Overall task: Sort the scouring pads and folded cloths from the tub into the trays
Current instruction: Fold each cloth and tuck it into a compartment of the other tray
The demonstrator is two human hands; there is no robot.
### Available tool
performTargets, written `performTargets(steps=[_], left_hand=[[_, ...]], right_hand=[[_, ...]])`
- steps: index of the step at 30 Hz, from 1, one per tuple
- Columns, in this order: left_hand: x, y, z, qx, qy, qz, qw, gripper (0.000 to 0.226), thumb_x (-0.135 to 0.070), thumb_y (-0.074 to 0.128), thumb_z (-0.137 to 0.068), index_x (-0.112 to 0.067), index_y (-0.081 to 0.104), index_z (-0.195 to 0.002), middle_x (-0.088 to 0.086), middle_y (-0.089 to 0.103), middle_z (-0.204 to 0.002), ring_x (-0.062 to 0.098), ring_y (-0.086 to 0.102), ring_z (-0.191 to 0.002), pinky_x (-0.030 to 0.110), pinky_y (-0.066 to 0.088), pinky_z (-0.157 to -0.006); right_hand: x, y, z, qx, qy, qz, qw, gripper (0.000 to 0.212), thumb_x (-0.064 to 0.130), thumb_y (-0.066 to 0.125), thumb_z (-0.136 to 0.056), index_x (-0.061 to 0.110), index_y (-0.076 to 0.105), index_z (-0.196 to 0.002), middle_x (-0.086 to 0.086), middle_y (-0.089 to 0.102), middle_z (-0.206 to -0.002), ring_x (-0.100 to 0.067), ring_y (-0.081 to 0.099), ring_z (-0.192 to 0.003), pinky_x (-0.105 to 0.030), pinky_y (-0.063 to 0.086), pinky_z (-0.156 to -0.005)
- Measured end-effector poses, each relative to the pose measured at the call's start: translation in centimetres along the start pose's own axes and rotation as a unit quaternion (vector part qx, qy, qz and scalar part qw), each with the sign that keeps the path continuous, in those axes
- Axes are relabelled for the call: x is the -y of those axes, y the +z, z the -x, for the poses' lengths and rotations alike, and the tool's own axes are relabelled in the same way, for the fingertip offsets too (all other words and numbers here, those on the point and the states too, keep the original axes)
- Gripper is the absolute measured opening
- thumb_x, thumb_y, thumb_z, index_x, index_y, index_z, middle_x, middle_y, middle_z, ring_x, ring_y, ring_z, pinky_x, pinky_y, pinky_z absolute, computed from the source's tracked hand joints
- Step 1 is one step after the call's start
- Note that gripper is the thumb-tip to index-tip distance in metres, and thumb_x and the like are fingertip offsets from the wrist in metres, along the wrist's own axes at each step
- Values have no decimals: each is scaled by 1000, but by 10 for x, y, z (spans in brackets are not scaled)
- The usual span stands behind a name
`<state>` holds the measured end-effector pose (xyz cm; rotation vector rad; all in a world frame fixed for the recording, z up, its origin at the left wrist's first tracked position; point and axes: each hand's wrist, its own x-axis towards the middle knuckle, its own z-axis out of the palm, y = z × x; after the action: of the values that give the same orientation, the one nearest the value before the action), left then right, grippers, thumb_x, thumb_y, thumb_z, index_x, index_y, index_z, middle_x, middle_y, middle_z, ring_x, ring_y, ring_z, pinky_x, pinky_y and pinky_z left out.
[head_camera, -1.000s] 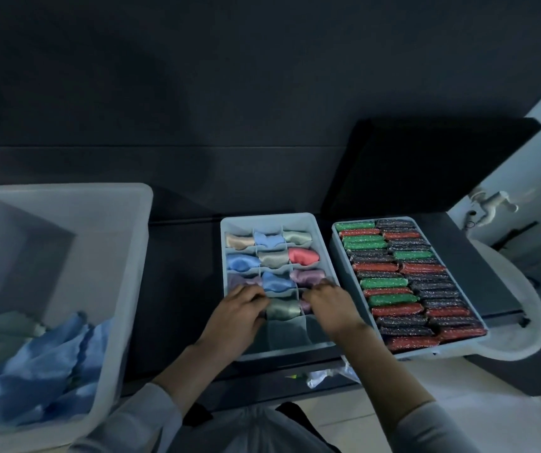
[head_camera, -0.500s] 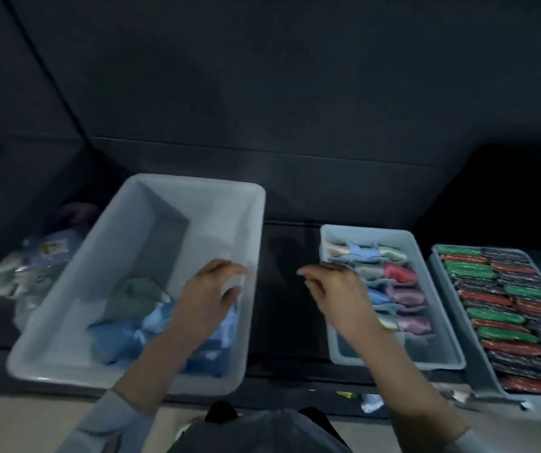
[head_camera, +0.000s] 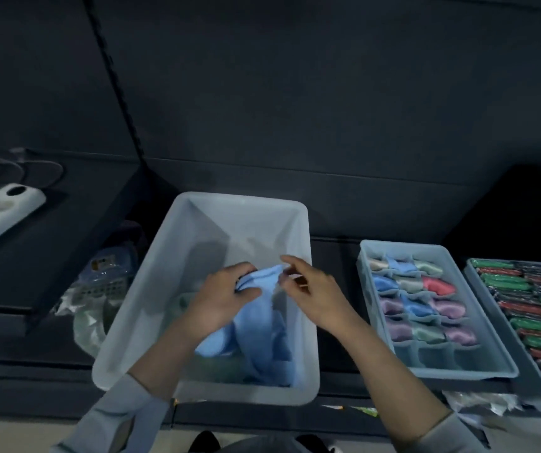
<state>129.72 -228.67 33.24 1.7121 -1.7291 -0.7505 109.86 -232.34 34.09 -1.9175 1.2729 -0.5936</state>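
Light-blue soft cloth [head_camera: 264, 282] sits bunched and unfolded above the pale translucent plastic tub [head_camera: 151, 328], lifted at its top edge while the rest trails down onto more blue fabric heaped at the tub's floor. The left hand [head_camera: 221, 297] grips one upper corner with fingers curled round the fabric; the right hand [head_camera: 311, 289] pinches the opposite edge between thumb and fingertips, so both hands are clamped on the same cloth, close together but not touching. By my reading, the step in hand is picking up and starting to fold this cloth, not yet placing it. The next move likely calls for drawing the edges taut, folding the piece into a small bundle, then carrying it right to the grey divided tray [head_camera: 498, 371], whose nearest row of 3 compartments looks unfilled while the rows behind hold folded cloths in blue, pink, purple and green. Further right, the second grey tray [head_camera: 471, 273] is packed with green, red and dark glittery scouring pads [head_camera: 504, 281]. The cloth looks thin, limp and slightly glossy, likely to slip open unless held firmly.
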Motion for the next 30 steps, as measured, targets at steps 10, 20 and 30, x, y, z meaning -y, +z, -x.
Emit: performTargets(steps=[10, 20, 30], left_hand=[[-44, -49, -24, 25, 71, 175, 982, 49, -52, 72, -59, -36, 66, -105, -4, 68, -81, 14, 66, -77, 34, 53, -78], [-78, -71, -45, -93, 103, 214, 967, 28, -51, 63, -70, -26, 58, -81, 9, 67, -80, 15, 58, -72, 45, 51, -74], [-84, -113, -65, -92, 74, 281, 953, 5, -7, 67, -89, -11, 68, -91, -12, 68, -71, -4, 59, -62, 10, 46, -60]], right_hand=[[58, -43, -19, -46, -12, -217, 975, 30, -14, 54, -85, 13, 68, -86, 11, 67, -67, 0, 57, -61, -16, 43, -56], [69, -56, -10, 34, -11, -245, 969, 8, 13, 72, -87, 10, 65, -85, 7, 70, -79, -6, 65, -75, -19, 49, -73], [73, -110, -27, -123, -52, -155, 979, 11, 19, 62, -95, 14, 58, -86, -8, 51, -72, -20, 41, -68, -33, 35, -67]])
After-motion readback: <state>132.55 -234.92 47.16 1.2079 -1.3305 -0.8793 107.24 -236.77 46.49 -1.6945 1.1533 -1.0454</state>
